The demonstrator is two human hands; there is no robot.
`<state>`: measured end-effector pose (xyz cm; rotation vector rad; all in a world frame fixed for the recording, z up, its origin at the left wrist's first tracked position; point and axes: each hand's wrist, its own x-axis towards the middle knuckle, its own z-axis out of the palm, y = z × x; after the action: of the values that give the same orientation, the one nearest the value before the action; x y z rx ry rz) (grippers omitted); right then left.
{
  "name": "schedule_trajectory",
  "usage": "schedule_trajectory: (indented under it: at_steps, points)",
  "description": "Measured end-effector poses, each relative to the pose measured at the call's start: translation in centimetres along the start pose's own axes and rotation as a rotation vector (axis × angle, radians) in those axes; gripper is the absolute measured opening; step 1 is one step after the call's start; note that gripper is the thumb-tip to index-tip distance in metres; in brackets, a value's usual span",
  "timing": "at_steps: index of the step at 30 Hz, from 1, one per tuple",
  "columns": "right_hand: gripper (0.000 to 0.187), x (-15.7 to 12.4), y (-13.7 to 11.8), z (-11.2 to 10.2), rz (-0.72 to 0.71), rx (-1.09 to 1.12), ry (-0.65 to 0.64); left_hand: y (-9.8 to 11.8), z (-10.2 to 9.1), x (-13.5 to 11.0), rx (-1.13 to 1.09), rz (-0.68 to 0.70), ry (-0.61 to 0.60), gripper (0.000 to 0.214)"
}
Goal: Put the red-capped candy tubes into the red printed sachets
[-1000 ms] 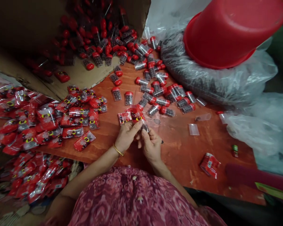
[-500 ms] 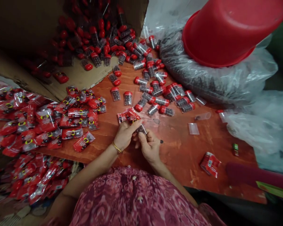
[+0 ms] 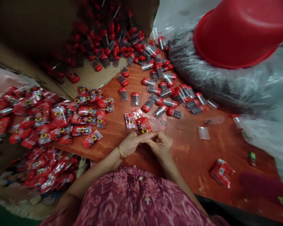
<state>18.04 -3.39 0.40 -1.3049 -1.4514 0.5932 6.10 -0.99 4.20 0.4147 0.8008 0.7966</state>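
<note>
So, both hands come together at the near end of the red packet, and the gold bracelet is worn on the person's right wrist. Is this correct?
Not quite: the head view shows the gold bracelet on the left wrist. The left hand and right hand do come together at the near end of the red packet.
</note>
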Motion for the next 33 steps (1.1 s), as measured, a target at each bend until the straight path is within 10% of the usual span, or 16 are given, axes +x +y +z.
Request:
schedule_trajectory:
  at_steps: [4, 9, 15, 18, 22, 28, 33]
  points:
    - [0.022, 0.5, 0.5, 0.0, -0.302, -0.293, -0.004, -0.3, -0.6, -0.7, -0.009, -0.068, 0.049, 0.032]
    - [0.029, 1.3, 0.2, 0.7, -0.302, -0.356, -0.092, 3.5, -4.4, -2.3, 0.035, 0.019, 0.281, 0.025]
    - [0.032, 4.3, 2.4, -1.0, -0.059, -0.691, 0.038, 11.3, -9.8, -3.7, -0.468, 0.651, 0.591, 0.050]
    - [0.041, 6.3, 3.5, -1.0, -0.062, -0.868, -0.032, 11.4, -9.8, -2.8, -0.469, 0.671, 0.665, 0.039]
    - [0.033, 7.0, 4.6, -0.3, -0.121, -0.939, -0.163, 8.0, -8.1, -1.3, -0.016, 0.412, 0.742, 0.031]
    - [0.025, 4.1, 5.6, -2.1, -0.203, -0.884, -0.117, 4.2, -6.6, 0.4, 1.495, 0.662, 0.421, 0.034]
    - [0.023, 3.1, 5.9, -2.9, -0.223, -0.840, -0.025, 3.5, -6.3, 2.3, 1.905, 0.633, 0.369, 0.032]
